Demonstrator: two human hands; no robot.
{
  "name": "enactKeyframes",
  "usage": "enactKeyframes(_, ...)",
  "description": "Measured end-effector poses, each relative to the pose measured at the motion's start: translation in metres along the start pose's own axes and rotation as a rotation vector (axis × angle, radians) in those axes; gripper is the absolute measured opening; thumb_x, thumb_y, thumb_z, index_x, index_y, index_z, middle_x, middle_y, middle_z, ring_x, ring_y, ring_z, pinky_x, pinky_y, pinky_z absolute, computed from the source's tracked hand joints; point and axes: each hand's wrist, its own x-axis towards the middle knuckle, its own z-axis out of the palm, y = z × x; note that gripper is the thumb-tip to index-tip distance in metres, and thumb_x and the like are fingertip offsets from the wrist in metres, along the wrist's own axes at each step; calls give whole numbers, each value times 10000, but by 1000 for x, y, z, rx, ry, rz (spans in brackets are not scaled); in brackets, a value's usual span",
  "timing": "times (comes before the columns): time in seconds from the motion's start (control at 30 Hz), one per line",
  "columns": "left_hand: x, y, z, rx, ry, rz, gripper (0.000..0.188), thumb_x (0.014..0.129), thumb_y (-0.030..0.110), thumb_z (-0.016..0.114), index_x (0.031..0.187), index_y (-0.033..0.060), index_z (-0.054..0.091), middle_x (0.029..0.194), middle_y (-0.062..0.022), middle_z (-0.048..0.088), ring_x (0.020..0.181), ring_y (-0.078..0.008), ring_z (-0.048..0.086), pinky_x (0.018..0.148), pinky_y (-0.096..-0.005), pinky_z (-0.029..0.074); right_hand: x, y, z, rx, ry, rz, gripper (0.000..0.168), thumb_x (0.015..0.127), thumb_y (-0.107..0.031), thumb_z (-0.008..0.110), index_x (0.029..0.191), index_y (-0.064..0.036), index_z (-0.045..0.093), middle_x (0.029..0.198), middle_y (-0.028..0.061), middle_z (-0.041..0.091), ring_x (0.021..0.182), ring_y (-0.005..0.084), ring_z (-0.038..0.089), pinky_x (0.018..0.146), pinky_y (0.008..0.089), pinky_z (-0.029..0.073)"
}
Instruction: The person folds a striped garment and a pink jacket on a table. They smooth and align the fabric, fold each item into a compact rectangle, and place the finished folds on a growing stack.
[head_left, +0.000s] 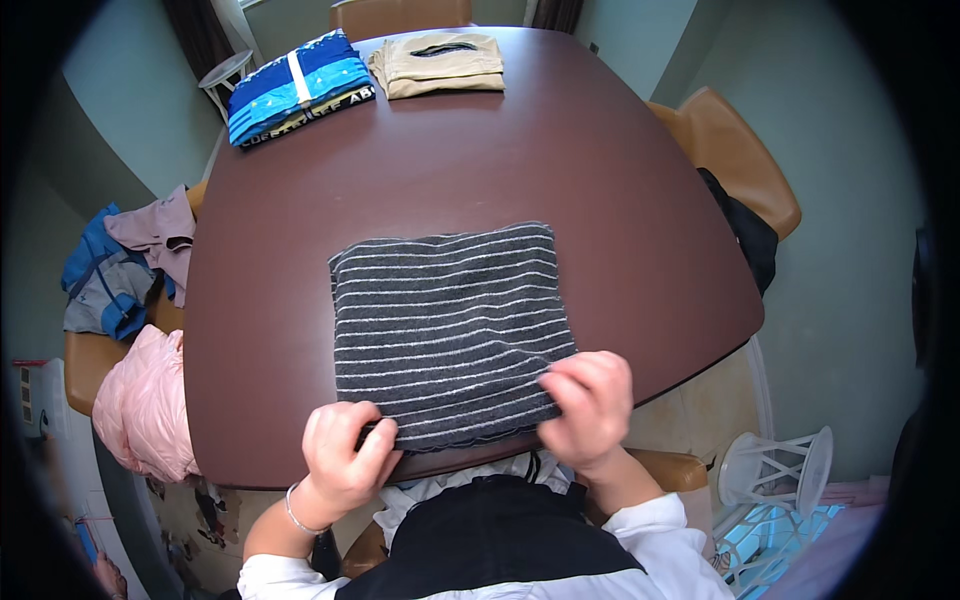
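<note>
A dark grey knit garment with thin white stripes (450, 322) lies folded into a rough square at the near edge of the brown table (600, 225). My left hand (346, 446) pinches its near left corner between thumb and fingers. At the near right side my right hand (589, 405) has its curled fingers on the garment's edge, slightly blurred. Small ripples run across the cloth close to the right fingers. The garment's underside is hidden.
Folded blue clothing (300, 86) and folded beige trousers (442, 67) lie at the table's far end. Blue-grey (112, 277) and mauve (161, 225) garments and a pink puffy jacket (146, 405) rest on chairs at left. A black garment (742, 225) hangs on the right chair (731, 157). A white stool (776, 472) is low right.
</note>
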Motion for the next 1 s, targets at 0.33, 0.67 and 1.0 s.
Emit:
enactKeyframes(0.33,-50,14,33,-35,199,-338,426,571,-130,562,957,38,624,976,-121,486,903,-296,514,779,-397,455,-71,22,-3,111,47,557,301,717,127,602,988,4,648,911,170,667,805,331,668,742,386,545)
enactKeyframes(0.67,-54,35,27,-279,128,-609,265,645,-94,633,867,37,567,1141,-171,480,1053,-326,551,937,-415,473,-94,32,-28,104,-83,272,249,613,88,598,827,-32,642,925,123,587,878,310,609,750,413,496)
enactKeyframes(1.0,-37,25,-18,-253,6,-478,282,645,64,810,692,45,533,838,-105,583,792,-287,578,709,-370,480,-80,21,-60,131,-11,252,188,703,-183,773,795,-41,691,1014,142,635,933,322,609,835,444,511)
